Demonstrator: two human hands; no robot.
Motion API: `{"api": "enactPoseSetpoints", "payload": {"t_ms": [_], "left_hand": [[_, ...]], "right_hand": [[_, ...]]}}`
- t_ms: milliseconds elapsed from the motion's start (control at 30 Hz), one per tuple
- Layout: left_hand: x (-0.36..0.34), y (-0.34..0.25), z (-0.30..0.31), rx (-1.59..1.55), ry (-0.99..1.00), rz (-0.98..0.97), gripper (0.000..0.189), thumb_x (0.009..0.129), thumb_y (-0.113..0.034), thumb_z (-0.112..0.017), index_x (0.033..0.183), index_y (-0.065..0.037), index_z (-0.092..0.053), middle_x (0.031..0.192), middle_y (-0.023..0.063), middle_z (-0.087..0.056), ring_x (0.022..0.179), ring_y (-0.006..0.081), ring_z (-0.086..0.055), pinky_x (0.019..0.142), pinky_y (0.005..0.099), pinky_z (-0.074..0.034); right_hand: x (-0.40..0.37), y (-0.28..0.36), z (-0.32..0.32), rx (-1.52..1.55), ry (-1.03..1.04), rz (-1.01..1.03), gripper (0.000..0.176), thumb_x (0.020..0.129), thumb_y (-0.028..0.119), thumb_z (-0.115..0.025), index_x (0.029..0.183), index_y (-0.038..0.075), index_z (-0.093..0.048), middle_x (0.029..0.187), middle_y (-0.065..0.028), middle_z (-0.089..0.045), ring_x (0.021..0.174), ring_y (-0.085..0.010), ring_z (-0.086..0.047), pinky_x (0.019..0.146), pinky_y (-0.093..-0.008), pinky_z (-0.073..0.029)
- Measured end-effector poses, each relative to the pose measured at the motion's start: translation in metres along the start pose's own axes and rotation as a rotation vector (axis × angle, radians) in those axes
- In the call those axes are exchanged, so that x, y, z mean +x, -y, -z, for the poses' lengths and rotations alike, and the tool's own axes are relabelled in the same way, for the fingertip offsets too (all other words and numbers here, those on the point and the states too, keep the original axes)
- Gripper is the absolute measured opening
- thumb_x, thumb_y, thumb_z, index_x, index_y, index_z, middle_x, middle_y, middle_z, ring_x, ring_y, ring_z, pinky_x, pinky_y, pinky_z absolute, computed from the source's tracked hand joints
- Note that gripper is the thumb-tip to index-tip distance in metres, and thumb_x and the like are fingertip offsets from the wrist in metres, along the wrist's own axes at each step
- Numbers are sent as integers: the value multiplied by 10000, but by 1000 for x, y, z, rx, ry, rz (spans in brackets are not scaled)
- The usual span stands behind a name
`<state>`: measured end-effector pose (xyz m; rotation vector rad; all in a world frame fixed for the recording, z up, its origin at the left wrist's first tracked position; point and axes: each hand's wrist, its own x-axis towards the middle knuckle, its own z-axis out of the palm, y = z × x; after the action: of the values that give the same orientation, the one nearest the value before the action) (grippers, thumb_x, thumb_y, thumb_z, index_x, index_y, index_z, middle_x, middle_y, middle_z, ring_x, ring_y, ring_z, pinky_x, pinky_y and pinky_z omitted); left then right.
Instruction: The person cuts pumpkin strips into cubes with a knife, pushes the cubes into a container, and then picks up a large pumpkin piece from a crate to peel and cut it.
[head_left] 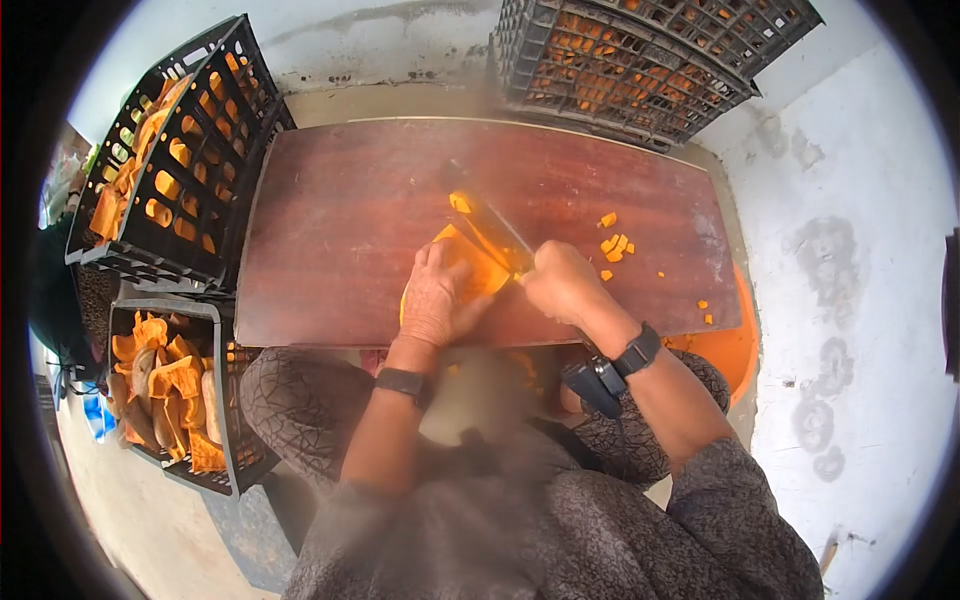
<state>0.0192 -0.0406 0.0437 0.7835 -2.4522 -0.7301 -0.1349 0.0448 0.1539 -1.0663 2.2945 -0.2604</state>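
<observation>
A thick orange piece of pumpkin (483, 266) lies on the red-brown table near its front edge. My left hand (436, 290) presses down on it from the left, fingers curled over its top. In my right hand (561, 284) is a knife (512, 232), gripped by its handle, which my fingers hide. The blade points up and left along the pumpkin's right side. A small cut bit (459, 202) sits by the blade's far end. Several little pumpkin cubes (617, 246) are scattered to the right of my right hand.
A black crate of pumpkin pieces (190, 170) stands left of the table (340, 230), with a lower crate (222, 400) in front. Stacked crates (640, 75) stand behind. An orange tub (742, 345) sits below the right edge, beside a white wall (850, 300).
</observation>
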Motion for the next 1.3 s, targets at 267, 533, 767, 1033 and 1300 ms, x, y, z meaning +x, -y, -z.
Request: {"api": "enactPoseSetpoints", "payload": {"t_ms": [267, 533, 767, 1033, 1300], "left_hand": [[-1, 2, -1, 4, 15, 28, 449, 642, -241, -812, 1012, -26, -677, 1296, 222, -494, 1229, 403, -450, 1036, 461, -431], [2, -2, 5, -24, 9, 25, 487, 636, -253, -810, 1039, -16, -677, 1275, 218, -496, 1227, 399, -449, 1044, 458, -422], [0, -1, 1, -10, -35, 27, 491, 631, -258, -813, 1041, -19, -686, 1254, 197, -519, 1213, 370, -461, 1054, 437, -408], [-2, -12, 8, 237, -72, 58, 532, 632, -310, -835, 1070, -45, -689, 1277, 182, -519, 1185, 358, -473, 1040, 454, -404], [-4, 0, 3, 147, -19, 49, 529, 665, -320, -828, 1094, -49, -678, 1290, 169, -503, 1152, 351, -490, 1006, 434, -442]], "right_hand": [[-19, -4, -13, -148, -6, 86, 234, 814, 170, -652, 834, -58, -701, 822, -294, -657, 834, -447, -658, 752, -473, -514], [-24, -7, -17, -184, -3, 90, 211, 815, 156, -650, 836, -45, -707, 856, -289, -663, 869, -433, -660, 783, -471, -516], [-21, -2, -17, -234, 10, 60, 201, 818, 156, -655, 869, -28, -717, 895, -271, -673, 904, -417, -660, 809, -468, -514], [-18, -9, -15, -268, 70, 63, 194, 827, 154, -653, 878, -22, -718, 905, -262, -679, 906, -409, -663, 811, -460, -518], [-24, -11, -15, -294, 111, 106, 174, 804, 126, -619, 847, -14, -713, 888, -248, -686, 905, -407, -666, 814, -472, -521]]}}
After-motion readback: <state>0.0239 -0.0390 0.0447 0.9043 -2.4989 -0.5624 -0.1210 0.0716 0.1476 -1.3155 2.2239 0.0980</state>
